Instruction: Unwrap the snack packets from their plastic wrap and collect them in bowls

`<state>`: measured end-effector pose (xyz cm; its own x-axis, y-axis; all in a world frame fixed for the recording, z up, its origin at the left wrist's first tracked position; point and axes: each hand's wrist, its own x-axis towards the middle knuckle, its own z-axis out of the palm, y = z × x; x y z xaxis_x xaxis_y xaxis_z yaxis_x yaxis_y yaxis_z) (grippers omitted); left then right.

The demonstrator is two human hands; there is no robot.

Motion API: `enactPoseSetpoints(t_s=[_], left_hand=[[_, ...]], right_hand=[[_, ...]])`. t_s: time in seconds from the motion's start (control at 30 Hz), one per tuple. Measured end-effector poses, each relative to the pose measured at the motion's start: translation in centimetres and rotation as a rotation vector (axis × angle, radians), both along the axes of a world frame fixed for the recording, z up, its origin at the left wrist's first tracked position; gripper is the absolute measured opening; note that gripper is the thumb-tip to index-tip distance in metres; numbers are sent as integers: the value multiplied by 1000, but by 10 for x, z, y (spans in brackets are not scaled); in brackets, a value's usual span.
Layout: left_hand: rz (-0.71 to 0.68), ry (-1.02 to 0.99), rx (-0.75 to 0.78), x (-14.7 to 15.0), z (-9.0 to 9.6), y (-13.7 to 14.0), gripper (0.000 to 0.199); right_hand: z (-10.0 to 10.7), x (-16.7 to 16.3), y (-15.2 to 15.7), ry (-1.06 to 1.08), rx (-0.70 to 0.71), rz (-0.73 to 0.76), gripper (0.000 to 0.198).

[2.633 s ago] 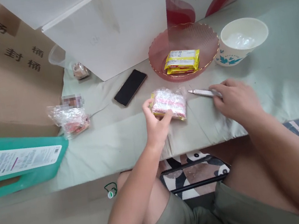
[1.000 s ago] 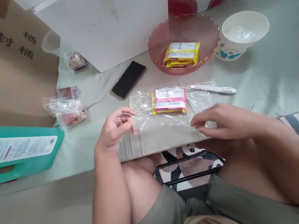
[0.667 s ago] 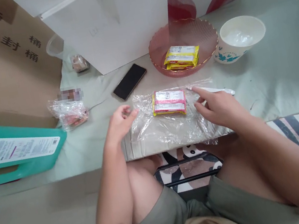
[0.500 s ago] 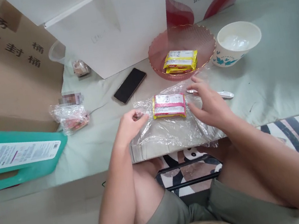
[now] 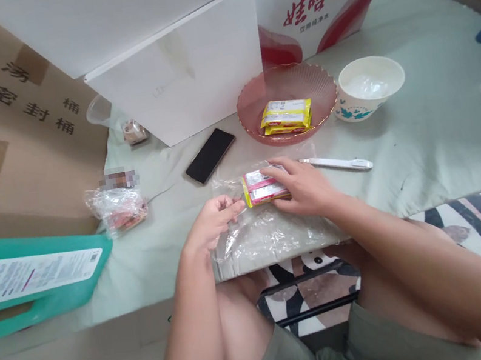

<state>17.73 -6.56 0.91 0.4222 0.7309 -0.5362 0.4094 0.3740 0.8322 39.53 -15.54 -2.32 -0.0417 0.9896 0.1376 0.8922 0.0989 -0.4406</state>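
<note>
A pink-and-yellow snack packet stack (image 5: 260, 188) lies on a crinkled sheet of clear plastic film (image 5: 254, 236) near the table's front edge. My right hand (image 5: 301, 187) covers the right part of the packets, fingers over the top and thumb along the near side. At the film's left side, my left hand (image 5: 215, 224) is closed in a pinch on the plastic, just left of the packets. A white utility knife (image 5: 341, 163) lies right of the film, one end beside my right hand. The film under the packets is hidden.
Behind the film stand a pink glass bowl (image 5: 251, 132) holding yellow packets and a paper tub (image 5: 355, 110). A phone (image 5: 210, 155) lies further left. White boxes (image 5: 187, 84), a cardboard carton (image 5: 20, 161), a bagged item (image 5: 119, 212) and a green container (image 5: 93, 263) border the table.
My right hand has moved left onto the packets, uncovering more of the knife. My left hand stays at the film's left side. The whole view has shifted slightly.
</note>
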Motion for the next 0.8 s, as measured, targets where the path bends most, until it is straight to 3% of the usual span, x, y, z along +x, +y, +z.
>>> enactPoseSetpoints(t_s=[0.13,0.37,0.57,0.8], left_hand=[[-42,-112,-129,-5,10,1,58],[152,-443,-306,-4,8,14,29],[326,-523,-365,-9,7,25,16],[482,-483,-448,-11,12,31,15]], right_hand=[[5,3,-3,116,26,-10,61],[8,19,-13,442,136,20,55],[16,35,-27,623,212,-26,45],[26,62,-48,1056,-6,-168,41]])
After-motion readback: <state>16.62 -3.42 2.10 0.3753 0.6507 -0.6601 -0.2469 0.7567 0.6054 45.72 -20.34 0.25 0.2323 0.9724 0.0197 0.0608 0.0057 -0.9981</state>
